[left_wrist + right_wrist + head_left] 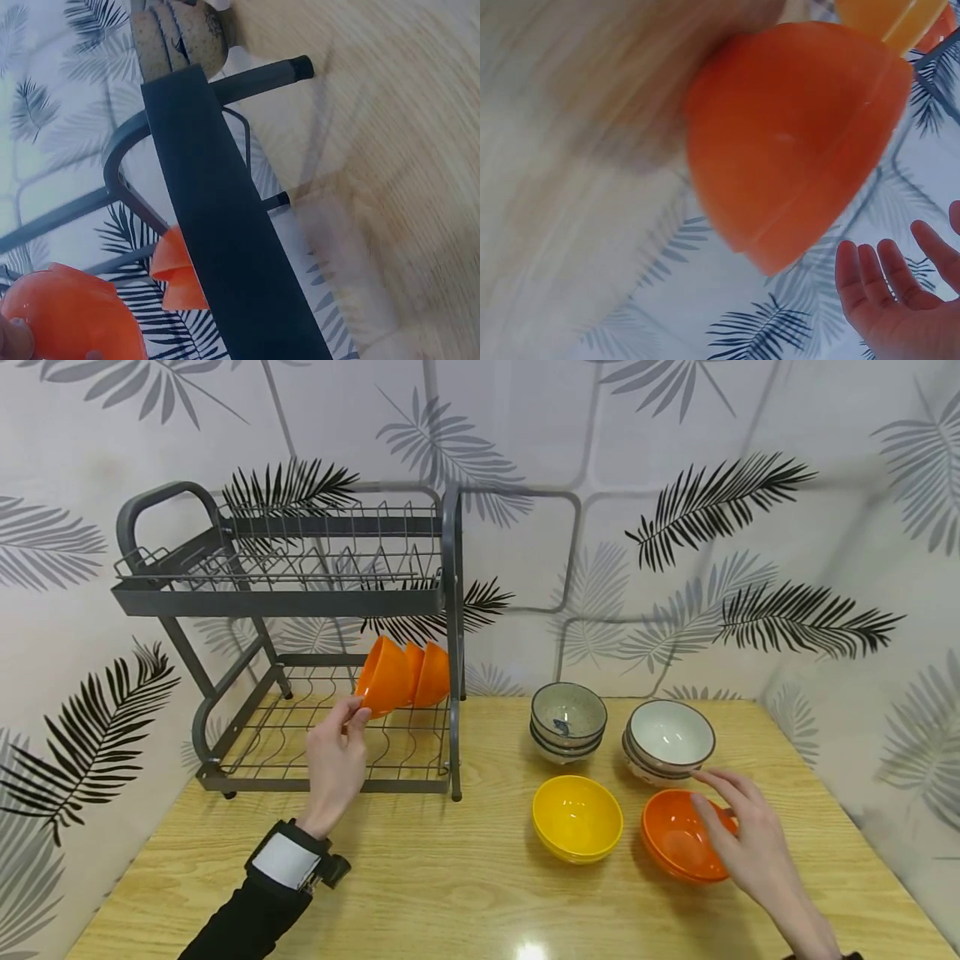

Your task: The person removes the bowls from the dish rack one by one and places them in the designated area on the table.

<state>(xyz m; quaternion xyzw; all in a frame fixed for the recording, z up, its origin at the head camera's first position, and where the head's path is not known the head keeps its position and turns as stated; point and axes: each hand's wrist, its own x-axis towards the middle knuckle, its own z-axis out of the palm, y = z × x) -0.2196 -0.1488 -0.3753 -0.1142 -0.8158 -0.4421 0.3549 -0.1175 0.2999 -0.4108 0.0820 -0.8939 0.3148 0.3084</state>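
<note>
My left hand (pixel 337 758) pinches the rim of an orange bowl (pixel 384 681) between thumb and fingers. That bowl is tipped on its side over the lower tier of a dark metal dish rack (pixel 285 604). Right behind it, more orange bowls (pixel 435 677) stand tilted at the tier's right end. In the left wrist view the held bowl (pixel 79 315) shows at the lower left, with a fingertip on it. My right hand (pixel 753 839) hovers with loosely spread fingers over the right side of stacked orange bowls (pixel 678 835). The right wrist view shows this stack (pixel 795 142) beside the fingers.
Stacked yellow bowls (pixel 577 818) stand left of the orange stack. Behind them are speckled grey bowls (pixel 570 718) and white bowls with dark rims (pixel 670 735), both stacked. The rack's upper wire tier (pixel 300 560) overhangs the lower one. A leaf-patterned wall closes off the wooden table's back.
</note>
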